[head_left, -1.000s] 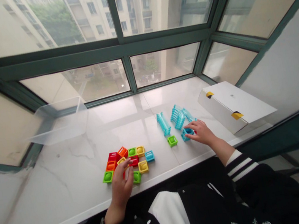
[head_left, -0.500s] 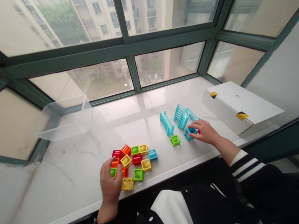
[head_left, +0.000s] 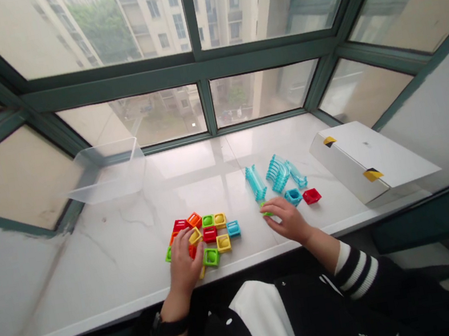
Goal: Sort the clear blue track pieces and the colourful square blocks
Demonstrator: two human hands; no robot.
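My left hand (head_left: 186, 260) rests over the left part of a cluster of colourful blocks, fingers apart and thumb out, partly hiding several. Around it lie a yellow block (head_left: 223, 243), a green block (head_left: 211, 257), a red block (head_left: 209, 234) and a blue block (head_left: 233, 228). To the right, the fingers and thumb of my right hand (head_left: 288, 220) close around another green block (head_left: 265, 210), mostly covered by the hand. Just beyond that hand sit a blue hollow block (head_left: 293, 197) and a red block (head_left: 312, 196).
Translucent blue track pieces (head_left: 256, 182) and a curved one (head_left: 278, 173) lie behind the right hand. A clear plastic bin (head_left: 109, 188) stands at the back left. On the right is a white box (head_left: 379, 155) with yellow-black tabs. Windows border the white sill (head_left: 107, 269).
My right hand has moved left from the blue hollow block to the green one, uncovering the red block. My left hand has shifted slightly right over the cluster. The view has turned slightly left.
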